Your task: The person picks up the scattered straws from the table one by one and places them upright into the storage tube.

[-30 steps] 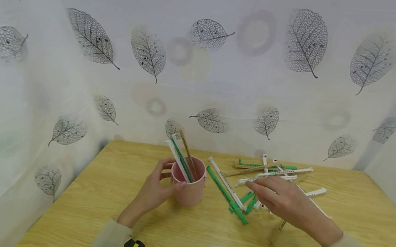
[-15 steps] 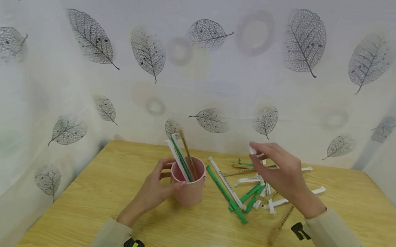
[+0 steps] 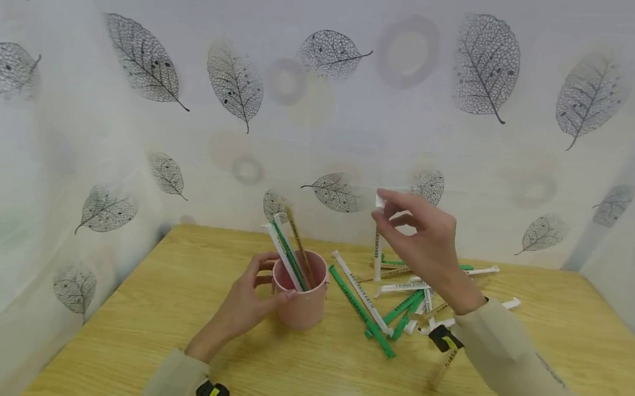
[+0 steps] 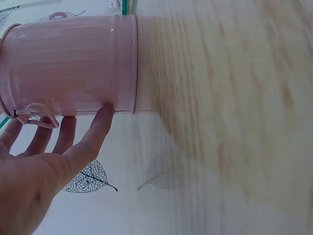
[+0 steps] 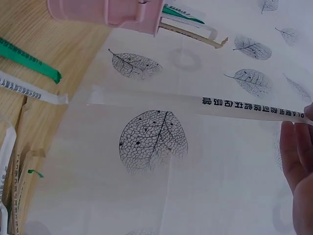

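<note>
My left hand point(image 3: 244, 304) holds a small pink pail point(image 3: 302, 310) by its left side, the thumb at the rim. In the left wrist view the fingers lie against the pail's ribbed wall point(image 4: 73, 63), beside a small wire handle point(image 4: 41, 110). White, green and brown wrapped straws lean inside the pail, their upper ends sticking out to the left. Raised above the table's back edge, my right hand point(image 3: 423, 240) pinches one end of a white wrapped straw point(image 3: 377, 255) between thumb and fingers. That straw hangs nearly upright, black lettering point(image 5: 254, 107) along its wrapper.
Loose wrapped straws in white, green and brown lie in a pile right of the pail. A long green straw point(image 3: 361, 310) and a white straw point(image 3: 363, 293) are nearest to it. Behind the wooden table point(image 3: 133, 339) hangs a leaf-printed cloth point(image 3: 333, 143).
My right hand went from low over the pile to pinching a white straw, lifting it up and to the left. The left hand stays on the pail.
</note>
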The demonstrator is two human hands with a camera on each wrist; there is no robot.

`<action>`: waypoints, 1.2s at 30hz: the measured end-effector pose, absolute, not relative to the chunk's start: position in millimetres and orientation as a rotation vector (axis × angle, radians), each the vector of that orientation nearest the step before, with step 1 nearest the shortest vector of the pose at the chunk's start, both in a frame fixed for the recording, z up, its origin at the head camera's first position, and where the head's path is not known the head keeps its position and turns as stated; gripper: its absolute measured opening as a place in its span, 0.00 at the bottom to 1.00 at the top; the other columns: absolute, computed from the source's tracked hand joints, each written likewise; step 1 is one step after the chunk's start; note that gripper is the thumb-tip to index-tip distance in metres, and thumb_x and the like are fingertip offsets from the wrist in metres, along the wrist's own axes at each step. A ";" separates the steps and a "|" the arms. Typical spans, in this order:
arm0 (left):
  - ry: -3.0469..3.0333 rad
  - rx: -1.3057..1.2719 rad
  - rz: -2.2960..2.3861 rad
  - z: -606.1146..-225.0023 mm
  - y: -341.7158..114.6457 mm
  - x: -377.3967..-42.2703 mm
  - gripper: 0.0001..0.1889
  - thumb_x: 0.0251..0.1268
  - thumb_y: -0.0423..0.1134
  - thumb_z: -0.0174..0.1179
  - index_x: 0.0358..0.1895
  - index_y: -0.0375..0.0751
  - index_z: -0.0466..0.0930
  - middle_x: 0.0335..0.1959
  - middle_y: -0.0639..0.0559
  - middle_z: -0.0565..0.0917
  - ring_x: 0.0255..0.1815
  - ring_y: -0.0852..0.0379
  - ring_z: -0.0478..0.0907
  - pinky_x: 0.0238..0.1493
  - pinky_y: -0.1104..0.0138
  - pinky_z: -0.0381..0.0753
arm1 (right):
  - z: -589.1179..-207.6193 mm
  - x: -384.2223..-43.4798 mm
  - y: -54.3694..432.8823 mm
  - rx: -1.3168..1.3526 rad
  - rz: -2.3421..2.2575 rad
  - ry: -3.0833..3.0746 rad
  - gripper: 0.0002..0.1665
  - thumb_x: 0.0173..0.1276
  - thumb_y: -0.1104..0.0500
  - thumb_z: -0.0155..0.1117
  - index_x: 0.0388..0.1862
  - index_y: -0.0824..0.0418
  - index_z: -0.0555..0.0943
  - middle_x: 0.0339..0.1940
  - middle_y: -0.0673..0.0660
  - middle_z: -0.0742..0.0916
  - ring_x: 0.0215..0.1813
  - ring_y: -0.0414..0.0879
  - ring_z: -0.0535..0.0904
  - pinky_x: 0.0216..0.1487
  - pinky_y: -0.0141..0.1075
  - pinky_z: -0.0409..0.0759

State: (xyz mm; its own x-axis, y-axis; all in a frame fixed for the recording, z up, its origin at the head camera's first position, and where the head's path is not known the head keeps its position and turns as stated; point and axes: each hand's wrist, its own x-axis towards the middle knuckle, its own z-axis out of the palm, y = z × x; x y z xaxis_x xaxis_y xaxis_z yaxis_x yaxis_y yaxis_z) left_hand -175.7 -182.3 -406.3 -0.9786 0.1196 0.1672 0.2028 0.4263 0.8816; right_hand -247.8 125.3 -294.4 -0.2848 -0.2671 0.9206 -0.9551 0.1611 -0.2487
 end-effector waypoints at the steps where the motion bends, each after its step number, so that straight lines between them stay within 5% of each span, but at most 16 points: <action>1: -2.585 -0.291 -1.616 -406.4 -182.2 -175.8 0.37 0.64 0.49 0.71 0.73 0.59 0.62 0.70 0.42 0.73 0.67 0.38 0.76 0.64 0.46 0.82 | -292.8 -248.2 122.2 1.172 1.178 -1.685 0.27 0.53 0.83 0.70 0.54 0.73 0.84 0.35 0.63 0.88 0.40 0.36 0.84 0.41 0.25 0.87; 13: -2.573 -0.321 -1.625 -407.2 -178.6 -179.3 0.37 0.64 0.49 0.70 0.73 0.58 0.61 0.70 0.43 0.72 0.67 0.38 0.76 0.65 0.44 0.81 | -262.0 -246.3 85.6 1.185 1.368 -1.581 0.24 0.54 0.82 0.70 0.52 0.78 0.81 0.35 0.68 0.87 0.40 0.33 0.86 0.36 0.30 0.89; 18: -2.584 -0.314 -1.613 -408.6 -178.1 -180.4 0.37 0.64 0.50 0.71 0.73 0.58 0.61 0.71 0.43 0.72 0.67 0.38 0.76 0.64 0.45 0.82 | -261.3 -244.1 70.4 1.229 1.348 -1.586 0.23 0.56 0.79 0.71 0.53 0.77 0.80 0.38 0.68 0.88 0.40 0.39 0.87 0.37 0.33 0.90; 24: -2.594 -0.269 -1.607 -410.2 -182.5 -179.3 0.37 0.63 0.51 0.71 0.72 0.61 0.62 0.70 0.45 0.73 0.66 0.39 0.77 0.64 0.44 0.82 | -278.0 -248.5 55.2 1.216 1.327 -1.657 0.23 0.57 0.78 0.72 0.53 0.74 0.81 0.43 0.67 0.88 0.38 0.54 0.89 0.37 0.33 0.90; 36: -2.591 -0.255 -1.626 -410.1 -181.5 -180.4 0.38 0.62 0.52 0.72 0.72 0.60 0.63 0.69 0.45 0.74 0.66 0.39 0.77 0.64 0.42 0.81 | -326.6 -255.9 54.6 1.216 1.320 -1.767 0.23 0.58 0.77 0.72 0.53 0.69 0.82 0.41 0.64 0.87 0.38 0.54 0.88 0.36 0.33 0.90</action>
State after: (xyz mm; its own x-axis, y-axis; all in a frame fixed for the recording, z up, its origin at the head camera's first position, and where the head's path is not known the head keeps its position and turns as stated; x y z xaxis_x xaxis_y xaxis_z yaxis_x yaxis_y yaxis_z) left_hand -180.4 -181.5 -410.1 -0.9836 0.1016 0.1489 0.1783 0.4256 0.8872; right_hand -255.9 54.6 -326.6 -0.3896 -0.3084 0.8678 -0.9197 0.0797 -0.3845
